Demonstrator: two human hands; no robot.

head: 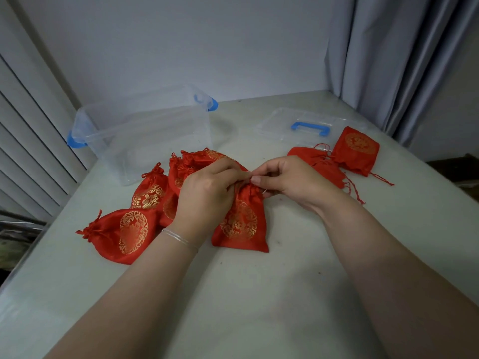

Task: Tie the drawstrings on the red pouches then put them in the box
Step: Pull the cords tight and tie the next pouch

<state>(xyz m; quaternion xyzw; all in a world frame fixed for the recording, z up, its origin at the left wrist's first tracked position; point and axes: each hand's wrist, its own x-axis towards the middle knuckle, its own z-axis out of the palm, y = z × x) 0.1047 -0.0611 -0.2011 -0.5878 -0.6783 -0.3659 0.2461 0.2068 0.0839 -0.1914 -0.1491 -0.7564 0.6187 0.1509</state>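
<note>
A red pouch (241, 224) with a gold emblem lies on the table in front of me, its gathered neck pointing away. My left hand (207, 193) and my right hand (287, 180) meet at that neck, and each pinches its drawstring. Several red pouches with cinched necks (129, 233) lie in a heap to the left, behind my left hand. A few more red pouches (356, 151) lie at the right with loose strings trailing. The clear plastic box (145, 136) with blue latches stands open at the back left; nothing shows inside it.
The box's clear lid (309, 128) with a blue handle lies flat at the back right, partly under a pouch. A grey curtain (401, 60) hangs at the right, and white slats (31, 141) run along the left. The pale table (246, 294) ends near the slats.
</note>
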